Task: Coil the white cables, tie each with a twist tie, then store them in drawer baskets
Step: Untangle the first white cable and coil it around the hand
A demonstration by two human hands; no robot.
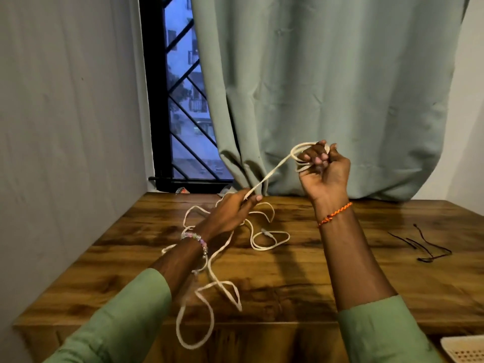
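Gripping small loops of thin white cable (277,166), the raised right hand (323,171) holds it taut to the left hand (235,209), which pinches it lower. Slack cable sprawls beneath the left hand on the brown wooden table (288,279); dark thin twist ties (424,244) lie well right of the right hand, unobstructed.

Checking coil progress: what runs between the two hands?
Head view: a taut stretch of white cable runs from the left hand to the right hand.
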